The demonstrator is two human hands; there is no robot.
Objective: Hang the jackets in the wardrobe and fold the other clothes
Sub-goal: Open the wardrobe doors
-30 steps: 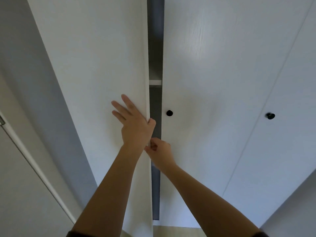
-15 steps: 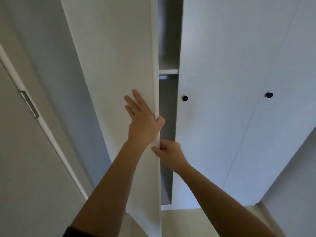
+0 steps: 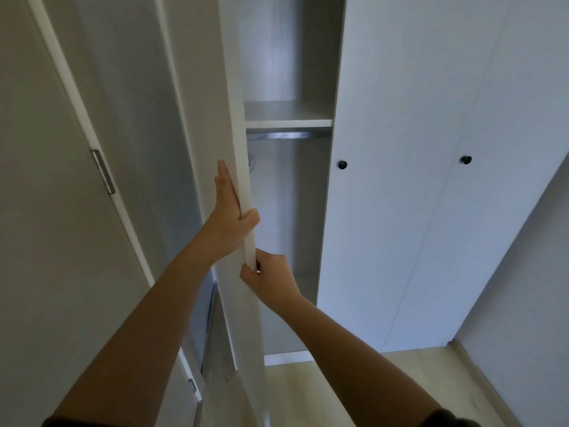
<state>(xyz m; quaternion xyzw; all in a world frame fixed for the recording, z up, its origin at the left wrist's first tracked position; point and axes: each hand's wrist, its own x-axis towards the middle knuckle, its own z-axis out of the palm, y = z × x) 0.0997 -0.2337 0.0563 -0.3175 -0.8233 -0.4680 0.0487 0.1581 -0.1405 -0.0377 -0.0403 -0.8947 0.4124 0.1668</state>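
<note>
Opening wardrobe door [image 3: 234, 87]: my left hand [image 3: 229, 223] flat on face, thumb hooked round edge; right hand [image 3: 272, 282] pinches edge below. Rail [image 3: 289, 135] shows inside, jackets out of view. Next, I reckon: swing wide, fetch jacket.

The person reaches both bare forearms up and forward, and they converge toward the middle. The left hand [image 3: 229, 220] is the higher one: its fingers [image 3: 222, 180] lie straight and together, pointing up along the outer face of the wardrobe door [image 3: 238, 134], while the thumb hooks round the door's edge. Just below it, the right hand [image 3: 271, 278] pinches the same edge with curled fingers, wrist bent slightly. Dark sleeves [image 3: 446, 420] show at both upper arms.
</note>
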